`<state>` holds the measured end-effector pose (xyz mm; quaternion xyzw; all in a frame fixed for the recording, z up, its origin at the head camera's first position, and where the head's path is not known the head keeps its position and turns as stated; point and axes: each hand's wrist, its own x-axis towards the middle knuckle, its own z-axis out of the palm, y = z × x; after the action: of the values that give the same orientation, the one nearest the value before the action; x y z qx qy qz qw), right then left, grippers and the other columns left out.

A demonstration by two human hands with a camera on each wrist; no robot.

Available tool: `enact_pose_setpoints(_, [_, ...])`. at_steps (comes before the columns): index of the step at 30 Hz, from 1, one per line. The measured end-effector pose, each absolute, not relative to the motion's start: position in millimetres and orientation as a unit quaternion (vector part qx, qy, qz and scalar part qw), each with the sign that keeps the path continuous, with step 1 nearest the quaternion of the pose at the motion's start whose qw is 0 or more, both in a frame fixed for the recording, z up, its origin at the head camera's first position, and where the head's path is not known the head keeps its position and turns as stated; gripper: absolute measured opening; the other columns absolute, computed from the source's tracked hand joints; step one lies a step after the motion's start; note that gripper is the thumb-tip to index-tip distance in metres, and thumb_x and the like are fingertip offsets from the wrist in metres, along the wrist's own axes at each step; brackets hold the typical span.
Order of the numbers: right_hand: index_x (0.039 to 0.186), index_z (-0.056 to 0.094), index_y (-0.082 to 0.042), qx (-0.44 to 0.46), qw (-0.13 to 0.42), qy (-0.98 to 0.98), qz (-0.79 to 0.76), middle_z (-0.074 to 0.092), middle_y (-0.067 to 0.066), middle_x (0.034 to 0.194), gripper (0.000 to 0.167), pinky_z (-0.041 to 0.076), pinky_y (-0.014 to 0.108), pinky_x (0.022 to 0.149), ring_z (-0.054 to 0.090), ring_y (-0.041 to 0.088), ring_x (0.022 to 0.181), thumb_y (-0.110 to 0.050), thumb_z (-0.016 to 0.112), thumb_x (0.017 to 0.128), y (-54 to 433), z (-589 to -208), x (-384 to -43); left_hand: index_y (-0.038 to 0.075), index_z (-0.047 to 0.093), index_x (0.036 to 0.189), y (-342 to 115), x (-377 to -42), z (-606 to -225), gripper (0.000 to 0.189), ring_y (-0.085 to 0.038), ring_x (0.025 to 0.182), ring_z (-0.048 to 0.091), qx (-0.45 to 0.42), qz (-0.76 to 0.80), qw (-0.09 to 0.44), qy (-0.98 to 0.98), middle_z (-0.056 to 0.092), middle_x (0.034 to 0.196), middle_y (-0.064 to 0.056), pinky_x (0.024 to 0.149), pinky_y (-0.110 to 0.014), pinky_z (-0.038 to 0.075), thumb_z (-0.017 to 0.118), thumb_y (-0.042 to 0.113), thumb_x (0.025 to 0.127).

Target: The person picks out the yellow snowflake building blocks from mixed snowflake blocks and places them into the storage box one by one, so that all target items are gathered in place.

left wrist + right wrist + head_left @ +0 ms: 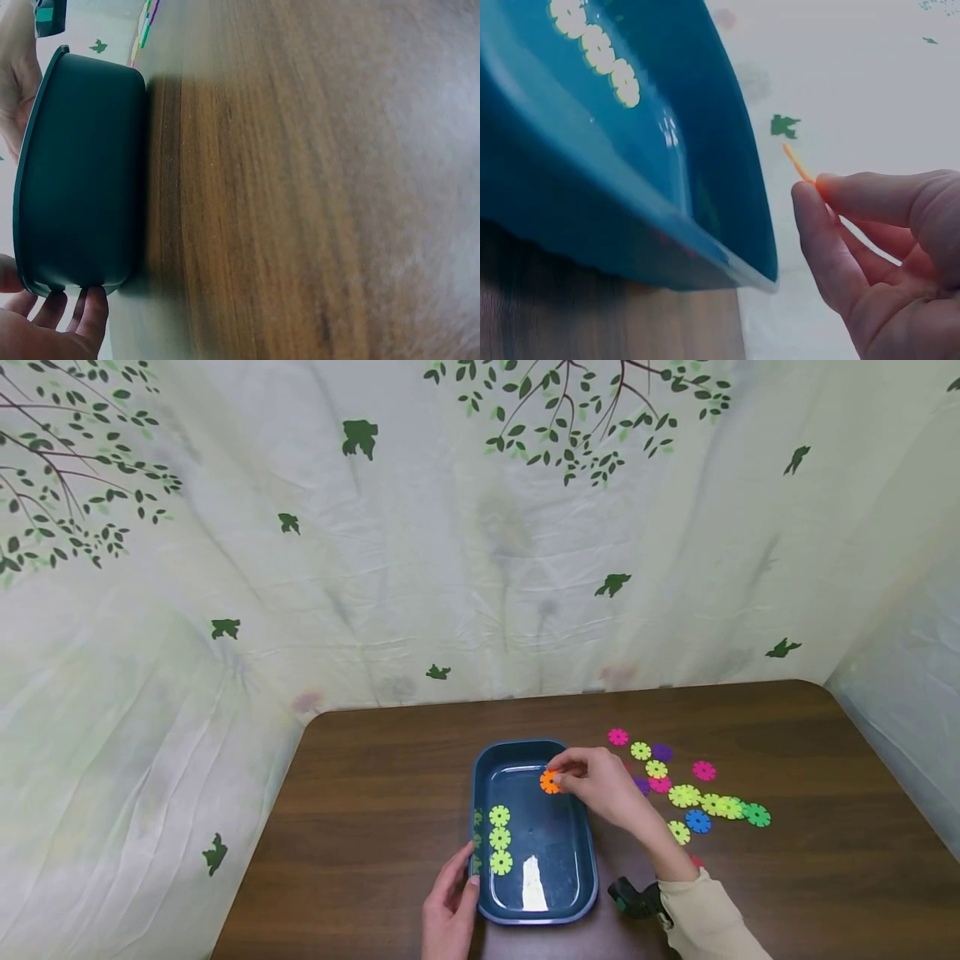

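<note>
My right hand [603, 781] pinches an orange flower-shaped disc [550, 782] between thumb and forefinger, over the far right part of the blue tray [536, 835]. In the right wrist view the orange disc [799, 163] is seen edge-on, above the tray's rim [682, 225]. Three yellow-green flower discs [500, 839] lie in a row on the tray's floor, along its left side. My left hand [452, 906] holds the tray's left side, thumb at the rim and fingers against the outer wall [82, 172].
Right of the tray, several flower discs are scattered on the wooden table [360, 827]: yellow-green [684, 796], blue [698, 822], green [757, 814], pink [704, 770] and purple [662, 752]. A patterned white curtain [450, 568] hangs behind the table. A black wrist device [637, 900] sits by the right sleeve.
</note>
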<state>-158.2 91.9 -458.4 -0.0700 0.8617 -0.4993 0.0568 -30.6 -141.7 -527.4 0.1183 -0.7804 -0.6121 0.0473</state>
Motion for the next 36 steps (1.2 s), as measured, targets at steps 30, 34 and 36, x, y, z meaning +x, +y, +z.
enact_pose_setpoints(30, [0.098, 0.073, -0.008, -0.102, 0.086, 0.845, -0.518, 0.066, 0.004, 0.088, 0.015, 0.056, 0.028, 0.065, 0.06, 0.017, 0.07, 0.001, 0.071, 0.086, 62.6, -463.5, -172.1, 0.007, 0.062, 0.132, -142.7, -30.9, -530.7, 0.041, -0.03, 0.121, 0.056, 0.089, -0.631, 0.071, -0.767, 0.058, 0.133, -0.012, 0.094, -0.017, 0.042, 0.06, -0.004, 0.092])
enact_pose_setpoints(34, [0.098, 0.073, -0.008, -0.107, 0.085, 0.841, -0.524, 0.066, 0.004, 0.089, 0.016, 0.056, 0.03, 0.065, 0.06, 0.018, 0.07, 0.002, 0.07, 0.086, 62.1, -463.6, -171.3, 0.005, 0.061, 0.132, -142.9, -30.0, -530.9, 0.041, -0.031, 0.121, 0.055, 0.068, -0.643, 0.084, -0.758, 0.058, 0.133, -0.014, 0.095, -0.017, 0.043, 0.06, -0.005, 0.092])
enact_pose_setpoints(36, [0.1, 0.074, -0.009, -0.108, 0.079, 0.843, -0.522, 0.066, 0.004, 0.091, 0.018, 0.056, 0.03, 0.066, 0.06, 0.018, 0.073, 0.001, 0.069, 0.086, 62.7, -463.9, -170.6, 0.004, 0.061, 0.132, -142.9, -29.3, -530.8, 0.041, -0.031, 0.121, 0.055, 0.063, -0.646, 0.087, -0.755, 0.058, 0.133, -0.014, 0.095, -0.017, 0.043, 0.06, -0.005, 0.092])
